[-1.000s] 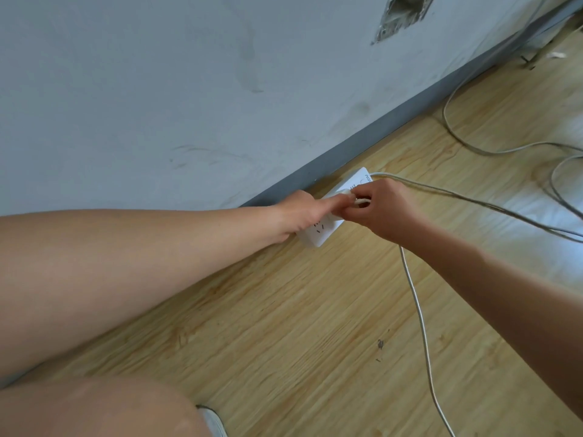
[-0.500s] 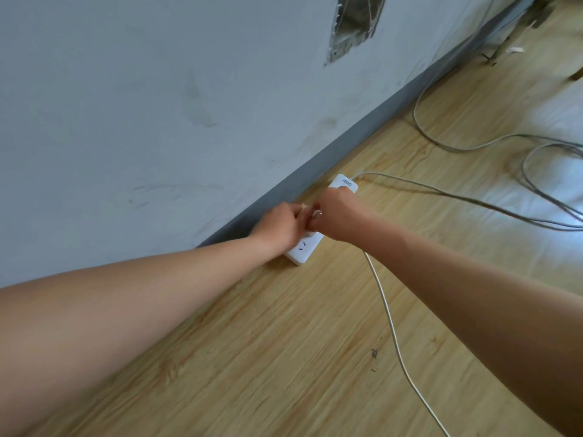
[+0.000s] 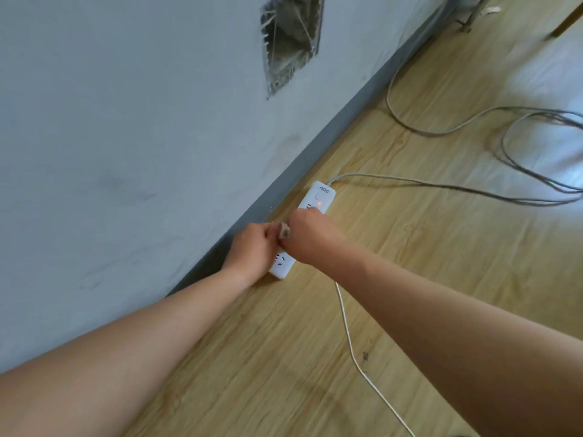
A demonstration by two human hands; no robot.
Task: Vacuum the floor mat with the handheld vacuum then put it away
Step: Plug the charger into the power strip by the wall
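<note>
In the head view, both hands meet over a white power strip (image 3: 303, 230) that lies flat on the wooden floor (image 3: 410, 279), just beside the grey baseboard (image 3: 315, 152). The left hand (image 3: 252, 247) presses on the strip's wall-side edge, fingers curled; whether it grips anything cannot be told. The right hand (image 3: 307, 236) is closed around what appears to be a plug, mostly hidden by the fingers, with a thin white cord (image 3: 348, 337) running from under it toward the camera. The handheld vacuum and the floor mat are not in sight.

The step in hand seems to be working the plug at the strip, whether in or out cannot be judged. Done well, the left hand would pin the light plastic body so it does not slide on the smooth floor, while the right moves the plug straight along the socket's axis, gripping the plug itself and not the cord.

The strip is a long rounded bar of glossy plastic with an orange indicator lit near its switch. The floor is pale wood-grain laminate; the wall (image 3: 126, 121) is matte and scuffed, with a ragged rectangular opening (image 3: 291, 39). Loose grey cables (image 3: 520, 146) loop across the floor to the right.
</note>
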